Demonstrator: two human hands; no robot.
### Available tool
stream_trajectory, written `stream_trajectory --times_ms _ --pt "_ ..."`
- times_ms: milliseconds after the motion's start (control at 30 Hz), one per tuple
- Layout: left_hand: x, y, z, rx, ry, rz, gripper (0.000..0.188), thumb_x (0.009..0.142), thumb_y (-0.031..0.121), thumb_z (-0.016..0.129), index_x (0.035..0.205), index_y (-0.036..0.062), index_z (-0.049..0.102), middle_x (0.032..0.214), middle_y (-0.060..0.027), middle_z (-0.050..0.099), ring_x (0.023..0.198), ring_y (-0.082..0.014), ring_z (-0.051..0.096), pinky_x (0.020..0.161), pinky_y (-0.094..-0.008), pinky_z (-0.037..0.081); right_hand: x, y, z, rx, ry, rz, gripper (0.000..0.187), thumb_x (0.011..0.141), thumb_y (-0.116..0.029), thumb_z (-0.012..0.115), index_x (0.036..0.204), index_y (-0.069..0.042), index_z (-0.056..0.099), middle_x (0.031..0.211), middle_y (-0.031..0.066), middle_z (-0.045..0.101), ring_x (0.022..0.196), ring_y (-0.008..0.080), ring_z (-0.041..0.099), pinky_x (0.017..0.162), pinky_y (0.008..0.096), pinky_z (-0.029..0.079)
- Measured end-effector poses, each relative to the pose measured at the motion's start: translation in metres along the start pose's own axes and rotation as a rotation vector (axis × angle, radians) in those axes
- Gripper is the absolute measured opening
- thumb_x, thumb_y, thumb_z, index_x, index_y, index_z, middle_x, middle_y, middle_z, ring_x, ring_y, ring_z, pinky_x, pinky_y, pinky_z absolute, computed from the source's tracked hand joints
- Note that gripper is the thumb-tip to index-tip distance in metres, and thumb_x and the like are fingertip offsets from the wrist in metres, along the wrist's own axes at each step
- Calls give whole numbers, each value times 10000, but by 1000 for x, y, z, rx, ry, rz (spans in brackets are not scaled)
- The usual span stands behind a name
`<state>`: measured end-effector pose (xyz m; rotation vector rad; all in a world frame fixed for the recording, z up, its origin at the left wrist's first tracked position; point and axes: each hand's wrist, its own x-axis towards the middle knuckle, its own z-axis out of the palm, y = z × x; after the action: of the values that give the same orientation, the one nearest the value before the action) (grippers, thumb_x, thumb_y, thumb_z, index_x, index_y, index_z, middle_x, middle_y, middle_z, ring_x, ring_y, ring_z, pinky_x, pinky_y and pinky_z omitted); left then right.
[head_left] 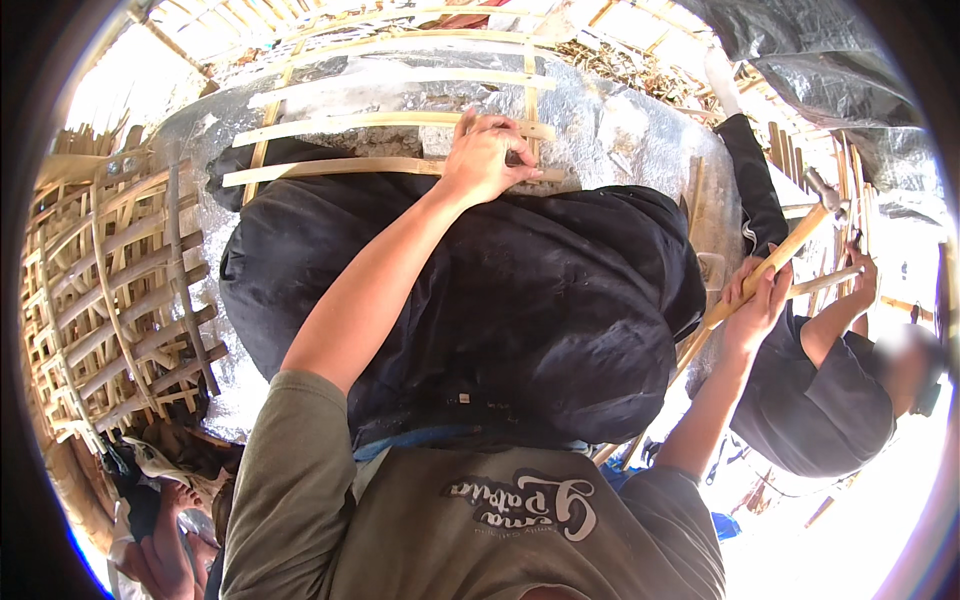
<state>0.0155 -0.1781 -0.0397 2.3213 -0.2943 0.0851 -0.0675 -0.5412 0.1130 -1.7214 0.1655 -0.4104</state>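
Head view: my left hand point(492, 158) pinches the bamboo lattice point(390, 119) by its near right corner, just beyond my black-clad legs point(540, 310); my right hand point(757, 300) clamps a hammer point(797, 238).

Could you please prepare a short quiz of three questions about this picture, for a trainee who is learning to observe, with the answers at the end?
1. True or false: the person's right hand grips a hammer.

2. Multiple choice: in which part of the picture is the woven panel?
A) At the top
B) At the left
C) At the lower right

3. Fill in the blank: the person's left hand touches a pale ____.

Key:
1. True
2. B
3. slatted frame
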Motion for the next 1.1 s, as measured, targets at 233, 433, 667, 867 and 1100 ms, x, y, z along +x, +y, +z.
stream_trajectory --times_ms 233,433,667,867,1100 --pt "0 4 -2 -20 -33 -37 183 735 371 872 831 241 787 1156 -15 700 1317 -173 505 1247 -529 131 13 -20 26 -481 -310 130 282 1081 -246 511 1262 -32 543 751 32 581 517 81 471 477 237 379" --pt "-2 10 -8 -11 -26 -42 180 742 334 874 827 218 766 1160 -26 704 1342 -179 501 1247 -525 146 -11 -35 90 -819 -647 -350 174 1035 -171 572 1160 -49 578 766 218 651 709 432 654 610 459 489" --pt "-1 12 -10 -18 -37 -56 192 744 342 870 810 209 748 1217 -42 681 1345 -192 502 1243 -521 152 -9 -29 114 -1019 -751 -416 203 1023 -208 573 1169 -67 582 831 235 680 785 454 659 671 542 508" --pt "-1 9 -10 -3 -51 -48 219 739 346 874 802 190 733 1207 -44 684 1339 -197 506 1236 -519 163 -9 -12 123 -1042 -801 -438 243 1026 -214 564 1225 -75 579 861 238 690 809 440 673 690 534 526" --pt "-3 7 -5 -26 -27 -34 191 744 327 872 797 200 739 1167 -32 701 1329 -179 512 1235 -519 169 -16 -14 126 -848 -716 -324 230 1061 -210 510 1239 -69 543 775 190 657 649 389 628 584 425 496"
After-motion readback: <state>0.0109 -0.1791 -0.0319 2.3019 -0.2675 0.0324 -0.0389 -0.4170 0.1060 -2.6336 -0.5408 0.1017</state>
